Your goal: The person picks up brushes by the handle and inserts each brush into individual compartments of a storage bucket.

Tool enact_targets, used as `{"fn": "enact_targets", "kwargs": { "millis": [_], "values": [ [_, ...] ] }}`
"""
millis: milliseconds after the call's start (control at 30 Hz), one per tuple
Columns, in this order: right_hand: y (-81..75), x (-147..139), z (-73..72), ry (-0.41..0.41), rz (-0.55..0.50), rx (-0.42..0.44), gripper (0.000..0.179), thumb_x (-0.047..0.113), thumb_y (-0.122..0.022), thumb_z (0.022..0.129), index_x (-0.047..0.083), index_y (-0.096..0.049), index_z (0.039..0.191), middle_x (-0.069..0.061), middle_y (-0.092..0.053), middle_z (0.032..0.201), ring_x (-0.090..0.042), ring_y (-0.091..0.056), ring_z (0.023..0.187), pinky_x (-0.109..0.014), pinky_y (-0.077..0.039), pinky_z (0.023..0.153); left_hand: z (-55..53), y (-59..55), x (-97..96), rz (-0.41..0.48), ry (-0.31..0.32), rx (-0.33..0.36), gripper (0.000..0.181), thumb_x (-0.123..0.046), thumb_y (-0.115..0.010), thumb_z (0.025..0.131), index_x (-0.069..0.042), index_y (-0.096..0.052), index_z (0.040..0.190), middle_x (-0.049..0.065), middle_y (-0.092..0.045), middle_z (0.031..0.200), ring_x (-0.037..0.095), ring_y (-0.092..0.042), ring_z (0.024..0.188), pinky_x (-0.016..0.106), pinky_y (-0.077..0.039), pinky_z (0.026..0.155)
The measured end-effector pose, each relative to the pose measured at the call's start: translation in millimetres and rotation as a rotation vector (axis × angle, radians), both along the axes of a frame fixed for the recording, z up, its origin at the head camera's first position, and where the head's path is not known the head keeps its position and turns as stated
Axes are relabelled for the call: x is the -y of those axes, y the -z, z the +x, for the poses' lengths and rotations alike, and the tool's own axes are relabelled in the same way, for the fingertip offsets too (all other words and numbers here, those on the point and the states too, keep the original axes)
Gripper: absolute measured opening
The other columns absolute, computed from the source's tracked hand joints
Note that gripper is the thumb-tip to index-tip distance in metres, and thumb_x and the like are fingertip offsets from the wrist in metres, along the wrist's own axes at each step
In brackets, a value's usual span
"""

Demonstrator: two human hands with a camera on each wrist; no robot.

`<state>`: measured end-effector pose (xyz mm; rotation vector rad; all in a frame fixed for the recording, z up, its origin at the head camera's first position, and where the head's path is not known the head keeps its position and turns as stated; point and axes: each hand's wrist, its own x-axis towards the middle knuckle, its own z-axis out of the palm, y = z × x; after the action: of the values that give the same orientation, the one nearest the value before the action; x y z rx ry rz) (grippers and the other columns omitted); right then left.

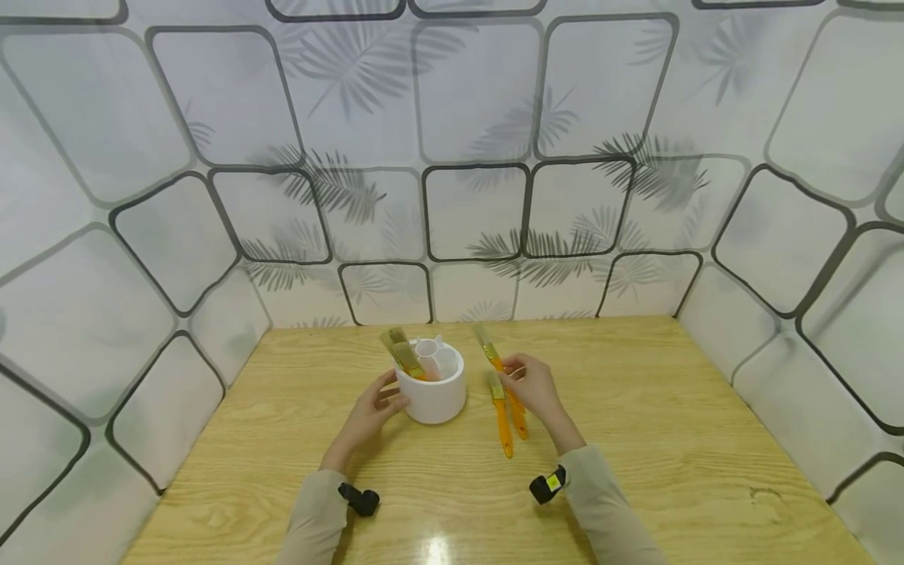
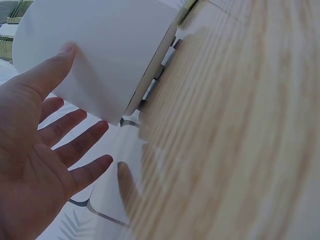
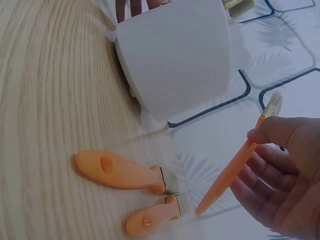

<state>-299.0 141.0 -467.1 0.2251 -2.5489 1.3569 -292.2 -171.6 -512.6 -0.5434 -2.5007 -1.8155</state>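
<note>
A round white holder (image 1: 432, 399) stands on the table, with several paintbrushes (image 1: 405, 355) bristles up at its left side and white tubular compartments inside. My left hand (image 1: 373, 410) is at the holder's left side; in the left wrist view its thumb touches the white wall (image 2: 105, 55), the fingers spread and nearly straight. To the right, my right hand (image 1: 533, 386) pinches an orange-handled paintbrush (image 3: 227, 172) between thumb and fingers, bristles pointing up and away. Beneath it lie two more orange paintbrushes, one larger (image 3: 120, 170) and one smaller (image 3: 152, 217), on the tabletop.
The light wood table (image 1: 671, 439) reaches back to a wall (image 1: 480, 290) covered in patterned sheeting with leaf prints. Similar sheeting rises at both sides. Each wrist wears a small black camera, one on the left (image 1: 360, 500) and one on the right (image 1: 547, 485).
</note>
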Motion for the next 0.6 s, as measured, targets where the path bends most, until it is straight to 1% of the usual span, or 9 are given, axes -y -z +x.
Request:
{"fn": "enact_targets", "kwargs": {
  "millis": [33, 67, 100, 200, 333, 400, 467, 600],
  "values": [
    [0.0, 1, -0.1, -0.002, -0.001, -0.004, 0.014, 0.010, -0.069, 0.082, 0.006, -0.068, 0.096, -0.007, -0.065, 0.084, -0.020, -0.061, 0.074, -0.027, -0.054, 0.059, 0.4, -0.8, -0.3, -0.003, 0.001, 0.000, 0.064, -0.020, -0.064, 0.088, -0.008, -0.033, 0.143, 0.018, -0.037, 0.143, 0.039, -0.046, 0.123, 0.048, -0.043, 0.100],
    [0.0, 1, -0.1, -0.002, 0.000, -0.007, 0.014, 0.010, -0.069, 0.082, 0.006, -0.068, 0.096, -0.007, -0.065, 0.084, -0.020, -0.061, 0.074, -0.027, -0.054, 0.059, -0.9, 1.4, 0.1, -0.009, -0.001, -0.002, 0.064, -0.021, -0.064, 0.088, -0.009, -0.033, 0.143, 0.018, -0.037, 0.143, 0.038, -0.046, 0.123, 0.047, -0.044, 0.100],
    [-0.3, 2, 0.0, -0.005, 0.001, -0.009, 0.014, 0.010, -0.069, 0.083, 0.006, -0.068, 0.096, -0.007, -0.065, 0.084, -0.020, -0.061, 0.074, -0.027, -0.054, 0.059, -0.5, 0.4, 0.0, -0.006, 0.001, 0.000, 0.064, -0.019, -0.064, 0.088, -0.007, -0.033, 0.143, 0.019, -0.036, 0.143, 0.039, -0.045, 0.123, 0.048, -0.043, 0.100],
    [-0.8, 4, 0.3, -0.010, 0.001, -0.025, 0.014, 0.009, -0.069, 0.082, 0.005, -0.067, 0.096, -0.007, -0.065, 0.084, -0.021, -0.062, 0.074, -0.027, -0.054, 0.059, 5.1, -8.7, -2.4, -0.003, 0.013, 0.002, 0.064, -0.014, -0.063, 0.089, -0.003, -0.031, 0.143, 0.023, -0.035, 0.143, 0.043, -0.044, 0.123, 0.051, -0.042, 0.100],
    [-1.3, 6, -0.6, -0.024, 0.007, -0.060, 0.015, 0.008, -0.069, 0.082, 0.003, -0.067, 0.096, -0.008, -0.065, 0.085, -0.022, -0.062, 0.075, -0.029, -0.055, 0.060, 13.4, -23.4, -5.7, -0.011, 0.031, 0.014, 0.063, -0.011, -0.062, 0.089, 0.000, -0.030, 0.142, 0.025, -0.034, 0.142, 0.045, -0.042, 0.124, 0.052, -0.040, 0.101],
    [-1.9, 7, -1.1, -0.031, 0.012, -0.071, 0.015, 0.008, -0.070, 0.082, 0.004, -0.067, 0.096, -0.008, -0.065, 0.086, -0.022, -0.063, 0.075, -0.031, -0.055, 0.062, 15.1, -27.0, -6.3, -0.018, 0.033, 0.025, 0.063, -0.011, -0.062, 0.089, -0.001, -0.030, 0.143, 0.025, -0.033, 0.143, 0.044, -0.042, 0.124, 0.053, -0.039, 0.102],
    [-2.5, 7, -1.7, -0.042, 0.021, -0.086, 0.016, 0.009, -0.070, 0.083, 0.004, -0.067, 0.097, -0.008, -0.066, 0.087, -0.022, -0.063, 0.076, -0.033, -0.056, 0.066, 16.5, -29.2, -6.7, -0.026, 0.033, 0.028, 0.063, -0.011, -0.061, 0.090, 0.000, -0.030, 0.143, 0.025, -0.032, 0.144, 0.044, -0.041, 0.125, 0.053, -0.039, 0.102],
    [-4.0, 9, -1.6, -0.053, 0.031, -0.091, 0.016, 0.012, -0.069, 0.084, 0.005, -0.067, 0.098, -0.008, -0.066, 0.089, -0.022, -0.063, 0.077, -0.035, -0.056, 0.070, 16.9, -29.3, -6.6, -0.035, 0.027, 0.030, 0.063, -0.012, -0.062, 0.090, -0.001, -0.030, 0.143, 0.023, -0.032, 0.145, 0.043, -0.042, 0.125, 0.052, -0.040, 0.102]
  ]
}}
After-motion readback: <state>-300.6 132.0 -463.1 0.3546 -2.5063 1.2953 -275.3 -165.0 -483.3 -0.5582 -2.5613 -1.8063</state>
